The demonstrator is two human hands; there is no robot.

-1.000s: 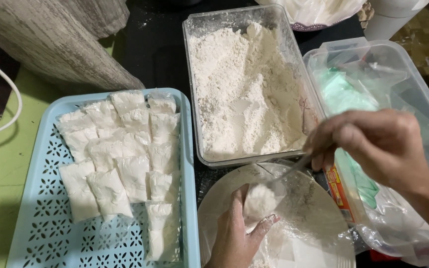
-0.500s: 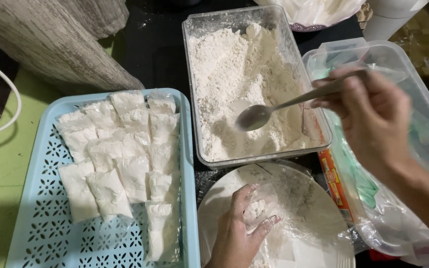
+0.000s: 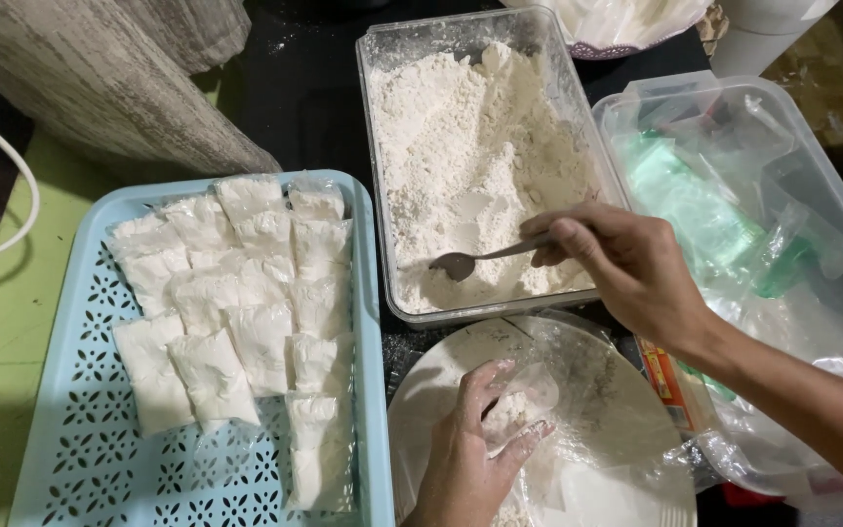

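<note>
My right hand point(image 3: 626, 268) grips a metal spoon point(image 3: 470, 262) by its handle; the spoon's bowl is pressed into the white flour inside a clear rectangular tub point(image 3: 382, 176). My left hand point(image 3: 465, 459), dusted with flour, holds a small clear plastic bag point(image 3: 524, 400) partly filled with white powder. It hovers over a round white plate point(image 3: 626, 439) covered with thin plastic at the bottom centre.
A light blue perforated tray point(image 3: 90, 459) at the left holds several filled flour packets point(image 3: 246, 303). A clear plastic bin point(image 3: 812, 195) with empty bags stands at the right. Grey cloth point(image 3: 119, 78) lies at the upper left, and a white cable point(image 3: 7, 244) crosses the green surface.
My right hand lifted the spoon from the bag at the plate, swung it over the flour tub, and now has lowered it into the flour. My left hand stayed over the plate with the bag.
</note>
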